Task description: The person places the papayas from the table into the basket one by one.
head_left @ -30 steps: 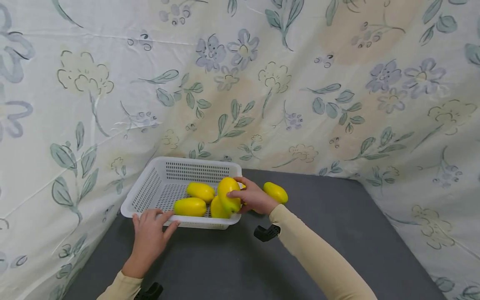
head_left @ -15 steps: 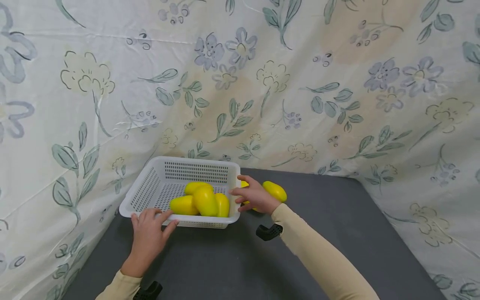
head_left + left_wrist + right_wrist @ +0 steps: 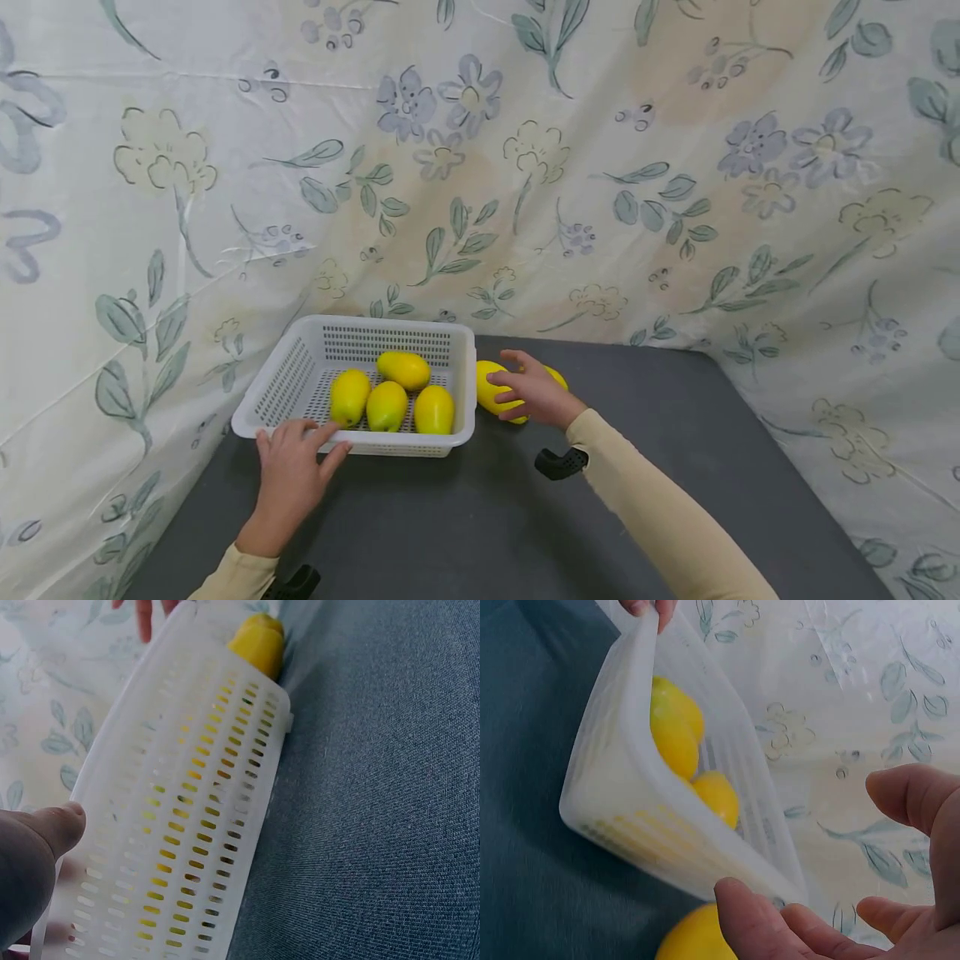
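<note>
A white perforated plastic basket point(image 3: 247, 425) holds several yellow mangoes point(image 3: 433, 410) lying spread over its floor. My left hand point(image 3: 288, 479) grips the basket's near rim, thumb point(image 3: 61, 826) against the outer wall and fingers over the edge. Just right of the basket, my right hand point(image 3: 536, 392) hovers with fingers spread and nothing held. Under it, outside the basket, one mango point(image 3: 486, 385) lies close to the basket's right side, partly covered by the fingers. Behind the same hand, a further mango point(image 3: 557, 377) shows only its upper edge.
The basket stands on a dark grey table point(image 3: 480, 525). A floral cloth point(image 3: 540, 233) hangs behind the table and along both sides. Black wrist bands point(image 3: 561, 463) sit below the sleeves.
My right hand let a mango drop into the basket, and the mangoes there rolled apart. The hand then drew right, over the mangoes outside. The left hand kept its place on the rim.
</note>
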### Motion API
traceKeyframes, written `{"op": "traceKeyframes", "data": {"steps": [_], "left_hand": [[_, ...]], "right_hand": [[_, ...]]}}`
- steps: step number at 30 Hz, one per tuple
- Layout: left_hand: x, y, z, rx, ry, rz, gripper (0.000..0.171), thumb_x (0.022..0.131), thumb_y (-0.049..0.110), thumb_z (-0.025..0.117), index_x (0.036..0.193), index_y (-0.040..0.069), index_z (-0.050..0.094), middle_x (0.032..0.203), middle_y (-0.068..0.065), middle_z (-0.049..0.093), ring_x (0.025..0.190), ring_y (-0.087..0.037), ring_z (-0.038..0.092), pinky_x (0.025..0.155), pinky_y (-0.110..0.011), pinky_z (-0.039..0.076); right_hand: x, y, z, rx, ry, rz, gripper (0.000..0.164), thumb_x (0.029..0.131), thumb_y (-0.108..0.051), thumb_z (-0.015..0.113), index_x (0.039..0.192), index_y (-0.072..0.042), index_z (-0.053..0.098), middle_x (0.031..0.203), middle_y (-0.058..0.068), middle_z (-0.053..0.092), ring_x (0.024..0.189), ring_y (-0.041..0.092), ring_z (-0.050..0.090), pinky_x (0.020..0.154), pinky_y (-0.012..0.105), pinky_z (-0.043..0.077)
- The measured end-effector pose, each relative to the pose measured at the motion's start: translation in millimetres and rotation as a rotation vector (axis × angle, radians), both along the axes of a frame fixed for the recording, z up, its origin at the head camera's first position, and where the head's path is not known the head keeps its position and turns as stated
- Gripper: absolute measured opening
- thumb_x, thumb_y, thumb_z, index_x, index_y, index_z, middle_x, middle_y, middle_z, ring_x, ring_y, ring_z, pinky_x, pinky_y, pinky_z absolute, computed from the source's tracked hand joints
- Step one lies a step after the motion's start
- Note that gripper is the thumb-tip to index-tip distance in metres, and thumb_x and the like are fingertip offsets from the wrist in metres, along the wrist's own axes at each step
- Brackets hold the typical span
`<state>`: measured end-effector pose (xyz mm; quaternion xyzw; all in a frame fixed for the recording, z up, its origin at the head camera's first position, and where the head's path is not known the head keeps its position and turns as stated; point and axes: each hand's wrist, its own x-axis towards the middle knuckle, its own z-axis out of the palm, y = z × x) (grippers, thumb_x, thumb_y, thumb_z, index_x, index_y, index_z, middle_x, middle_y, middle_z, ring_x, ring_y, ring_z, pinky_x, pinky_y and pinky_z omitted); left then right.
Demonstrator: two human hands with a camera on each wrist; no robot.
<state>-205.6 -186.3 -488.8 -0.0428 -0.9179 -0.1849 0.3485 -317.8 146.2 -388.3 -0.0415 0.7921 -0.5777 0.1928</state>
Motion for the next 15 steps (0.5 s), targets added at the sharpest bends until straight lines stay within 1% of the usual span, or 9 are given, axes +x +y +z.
{"op": "traceKeyframes", "data": {"steps": [5, 7, 12, 15], "left_hand": [[0.2, 1, 0.7, -0.002, -0.021, 0.008, 0.038, 0.077, 0.022, 0.089, 0.107, 0.003, 0.077, 0.105, -0.027, 0.065, 0.107, -0.051, 0.056, 0.099, -0.084, 0.023], [0.2, 1, 0.6, 0.0, -0.027, 0.008, 0.039, 0.076, 0.023, 0.089, 0.107, 0.002, 0.076, 0.105, -0.028, 0.065, 0.108, -0.051, 0.056, 0.1, -0.083, 0.023], [0.3, 1, 0.7, 0.01, -0.036, 0.013, 0.04, 0.076, 0.022, 0.089, 0.108, 0.001, 0.077, 0.105, -0.028, 0.064, 0.106, -0.051, 0.055, 0.1, -0.082, 0.023], [-0.1, 1, 1.4, 0.01, -0.041, 0.006, 0.04, 0.077, 0.022, 0.089, 0.108, 0.001, 0.076, 0.105, -0.028, 0.064, 0.106, -0.051, 0.055, 0.099, -0.083, 0.023]], "right_hand": [[-5.0, 24, -2.6, -0.003, -0.001, -0.037, 0.076, 0.1, -0.032, 0.063, 0.161, -0.013, 0.022, 0.156, 0.021, 0.041, 0.123, 0.04, 0.061, 0.097, 0.051, 0.056], [-7.2, 34, -2.6, -0.01, -0.008, -0.056, 0.076, 0.101, -0.032, 0.062, 0.162, -0.014, 0.02, 0.155, 0.022, 0.043, 0.125, 0.041, 0.059, 0.098, 0.05, 0.056], [-10.2, 60, 3.1, -0.033, -0.002, -0.067, 0.077, 0.104, -0.033, 0.057, 0.163, -0.014, 0.012, 0.16, 0.023, 0.035, 0.137, 0.045, 0.05, 0.101, 0.051, 0.054], [-10.0, 76, 7.9, -0.035, 0.022, -0.087, 0.077, 0.105, -0.034, 0.054, 0.164, -0.012, 0.009, 0.162, 0.025, 0.033, 0.138, 0.045, 0.049, 0.103, 0.051, 0.053]]}}
